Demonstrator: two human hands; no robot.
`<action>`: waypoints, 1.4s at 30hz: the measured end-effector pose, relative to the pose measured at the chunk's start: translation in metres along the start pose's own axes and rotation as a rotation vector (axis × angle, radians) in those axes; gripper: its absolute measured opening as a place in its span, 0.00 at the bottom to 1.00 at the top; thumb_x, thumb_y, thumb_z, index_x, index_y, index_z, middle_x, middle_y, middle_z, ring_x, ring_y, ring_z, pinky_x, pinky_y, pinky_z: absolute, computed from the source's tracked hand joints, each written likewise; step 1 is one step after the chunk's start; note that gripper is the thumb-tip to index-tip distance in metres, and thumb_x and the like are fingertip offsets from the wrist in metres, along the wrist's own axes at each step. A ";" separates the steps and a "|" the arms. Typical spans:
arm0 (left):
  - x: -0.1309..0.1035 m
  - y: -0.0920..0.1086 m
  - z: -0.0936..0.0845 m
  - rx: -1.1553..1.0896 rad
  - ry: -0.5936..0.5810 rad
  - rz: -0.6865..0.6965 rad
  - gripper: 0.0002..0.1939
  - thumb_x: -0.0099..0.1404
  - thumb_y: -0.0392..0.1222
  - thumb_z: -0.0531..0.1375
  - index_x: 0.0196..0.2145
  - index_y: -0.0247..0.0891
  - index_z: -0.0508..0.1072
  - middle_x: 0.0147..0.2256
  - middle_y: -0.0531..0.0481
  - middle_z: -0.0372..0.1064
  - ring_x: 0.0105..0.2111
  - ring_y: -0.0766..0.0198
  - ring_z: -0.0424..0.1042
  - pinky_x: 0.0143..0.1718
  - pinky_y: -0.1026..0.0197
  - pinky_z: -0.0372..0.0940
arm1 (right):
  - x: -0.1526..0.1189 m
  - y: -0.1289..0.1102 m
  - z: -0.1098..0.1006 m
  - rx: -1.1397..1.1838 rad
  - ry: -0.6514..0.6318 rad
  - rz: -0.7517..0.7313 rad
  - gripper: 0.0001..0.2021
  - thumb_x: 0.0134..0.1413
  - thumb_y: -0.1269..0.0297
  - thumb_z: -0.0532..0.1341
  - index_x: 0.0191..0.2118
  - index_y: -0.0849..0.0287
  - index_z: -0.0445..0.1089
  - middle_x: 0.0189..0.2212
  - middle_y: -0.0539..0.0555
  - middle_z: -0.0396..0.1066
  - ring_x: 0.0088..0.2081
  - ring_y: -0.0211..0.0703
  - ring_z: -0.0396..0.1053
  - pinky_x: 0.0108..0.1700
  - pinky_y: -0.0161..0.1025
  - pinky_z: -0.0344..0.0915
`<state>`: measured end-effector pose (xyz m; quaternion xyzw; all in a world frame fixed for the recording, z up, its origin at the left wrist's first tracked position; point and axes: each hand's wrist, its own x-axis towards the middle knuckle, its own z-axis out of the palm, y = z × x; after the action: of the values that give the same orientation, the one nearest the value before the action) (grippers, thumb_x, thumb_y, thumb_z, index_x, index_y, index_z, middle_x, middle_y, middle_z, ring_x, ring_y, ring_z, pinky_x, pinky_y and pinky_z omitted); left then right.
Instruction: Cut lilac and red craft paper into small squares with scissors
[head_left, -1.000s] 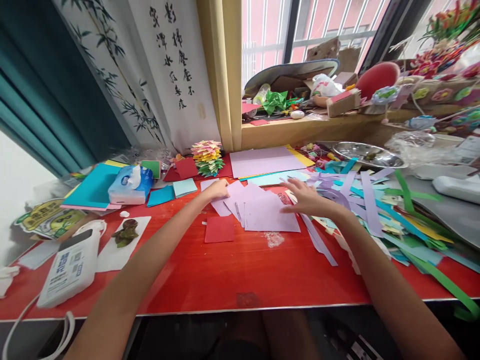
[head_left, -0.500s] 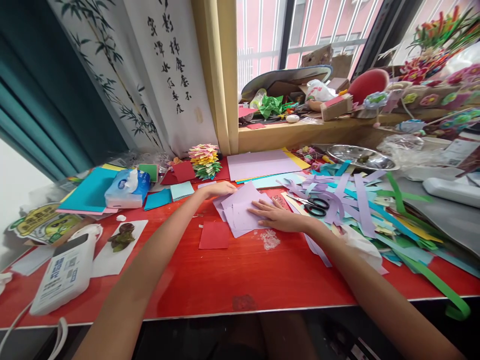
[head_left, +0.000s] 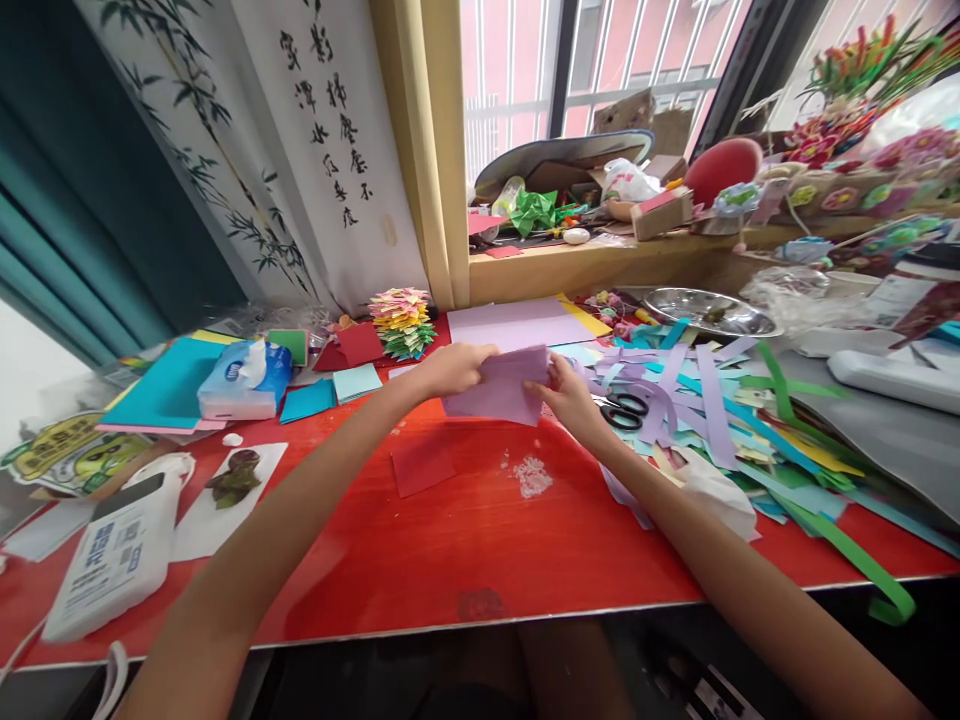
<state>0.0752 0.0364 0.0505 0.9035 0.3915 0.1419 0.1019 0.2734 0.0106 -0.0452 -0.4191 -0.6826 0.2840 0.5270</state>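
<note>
Between my two hands, a stack of purple paper squares (head_left: 499, 395) is held up off the red table. My left hand (head_left: 459, 370) grips its upper left side, fingers closed. At the upper right corner my right hand (head_left: 561, 392) pinches the paper between thumb and fingers. Below and to the left, a red paper square (head_left: 422, 466) lies on the table. Small clear scraps (head_left: 532, 477) sit in a patch below the stack. Black-handled scissors (head_left: 624, 410) lie just right of my right hand, on purple paper strips (head_left: 671, 395).
A heap of coloured strips (head_left: 780, 450) covers the right side. At the back stand a folded-paper tower (head_left: 403, 322) and large purple sheets (head_left: 506, 325). To the left are a tissue pack (head_left: 246, 382), blue paper squares (head_left: 309, 400) and a white device (head_left: 112, 555). The table's front edge (head_left: 420, 632) is near.
The purple papers, spread loosely on the table before, are now gathered and lifted upright. My right hand has gone from lying flat on them to pinching their right corner. The view has shifted slightly.
</note>
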 end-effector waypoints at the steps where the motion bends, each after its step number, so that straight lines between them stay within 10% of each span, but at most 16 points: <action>1: -0.004 0.002 0.001 0.028 0.067 0.001 0.17 0.54 0.35 0.56 0.43 0.41 0.70 0.35 0.48 0.72 0.36 0.56 0.70 0.36 0.58 0.60 | 0.001 0.000 -0.002 0.027 -0.009 -0.001 0.20 0.52 0.61 0.55 0.52 0.56 0.59 0.48 0.57 0.66 0.46 0.49 0.65 0.48 0.47 0.62; 6: -0.031 -0.019 0.028 -0.388 0.438 -0.082 0.21 0.54 0.37 0.59 0.48 0.40 0.63 0.44 0.46 0.68 0.42 0.59 0.66 0.44 0.57 0.59 | 0.000 0.001 -0.004 -0.030 0.092 0.005 0.07 0.52 0.64 0.54 0.37 0.57 0.65 0.34 0.53 0.69 0.39 0.46 0.67 0.44 0.44 0.62; 12: -0.050 -0.041 0.068 -1.106 0.439 -0.281 0.25 0.51 0.40 0.62 0.47 0.36 0.63 0.41 0.46 0.69 0.41 0.59 0.67 0.45 0.55 0.60 | -0.006 -0.006 0.005 0.146 -0.062 0.070 0.12 0.51 0.63 0.56 0.42 0.56 0.61 0.41 0.54 0.69 0.41 0.45 0.67 0.45 0.45 0.62; 26: -0.056 -0.028 0.073 -1.084 0.528 -0.258 0.17 0.49 0.30 0.56 0.39 0.36 0.67 0.41 0.48 0.69 0.43 0.60 0.66 0.46 0.57 0.58 | -0.012 -0.016 0.009 0.027 -0.067 0.102 0.29 0.48 0.64 0.57 0.56 0.54 0.49 0.50 0.57 0.61 0.48 0.49 0.63 0.48 0.47 0.62; 42: -0.053 -0.028 0.081 -1.111 0.469 -0.273 0.24 0.49 0.32 0.58 0.46 0.37 0.64 0.42 0.49 0.68 0.43 0.61 0.66 0.47 0.57 0.59 | -0.012 -0.009 0.015 0.066 -0.023 0.136 0.15 0.50 0.62 0.54 0.44 0.55 0.53 0.47 0.57 0.62 0.49 0.46 0.61 0.48 0.44 0.62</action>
<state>0.0486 0.0107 -0.0432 0.6018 0.3831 0.5049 0.4859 0.2574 -0.0033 -0.0477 -0.4437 -0.6487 0.3463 0.5122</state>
